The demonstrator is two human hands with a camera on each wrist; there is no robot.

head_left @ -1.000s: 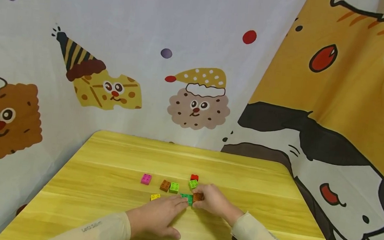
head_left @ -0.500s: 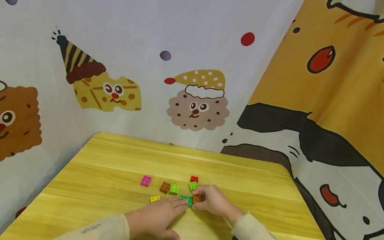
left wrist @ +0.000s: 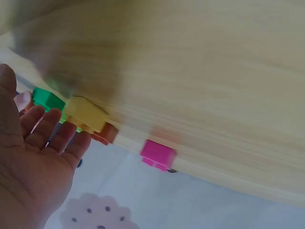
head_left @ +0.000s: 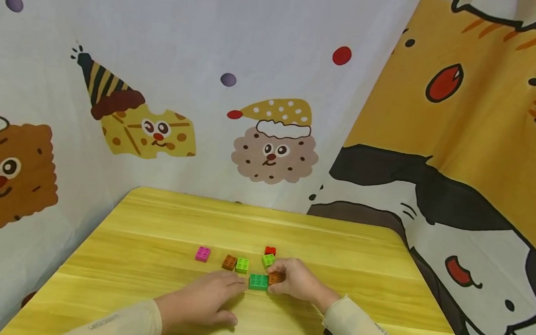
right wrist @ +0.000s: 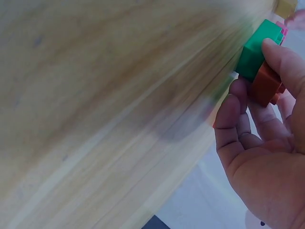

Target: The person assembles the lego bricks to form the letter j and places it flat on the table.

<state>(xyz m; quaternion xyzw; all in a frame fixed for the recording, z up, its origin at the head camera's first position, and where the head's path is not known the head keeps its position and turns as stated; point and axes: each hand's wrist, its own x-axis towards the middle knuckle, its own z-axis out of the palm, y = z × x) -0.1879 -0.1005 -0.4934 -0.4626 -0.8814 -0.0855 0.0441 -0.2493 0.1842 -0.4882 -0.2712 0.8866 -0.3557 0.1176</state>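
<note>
My right hand (head_left: 299,281) pinches a brown toy brick (right wrist: 265,85) between thumb and fingers. Against that brick stands a longer green brick (head_left: 258,282), and in the right wrist view the thumb tip touches it as well. To the left of the green brick, my left hand (head_left: 207,298) hovers low over the table with its fingers stretched out, holding nothing. A yellow brick (left wrist: 87,114) lies by its fingertips in the left wrist view; in the head view the hand hides it.
Several loose bricks lie on the wooden table (head_left: 161,222): pink (head_left: 203,254), another brown (head_left: 229,262) beside a lime one (head_left: 242,265), a second lime (head_left: 268,261) and a red (head_left: 270,251). A printed cloth (head_left: 173,52) hangs behind the table.
My left hand has drawn left off the green brick, which now shows whole, and covers the yellow one in the head view. The right hand keeps its place and grip.
</note>
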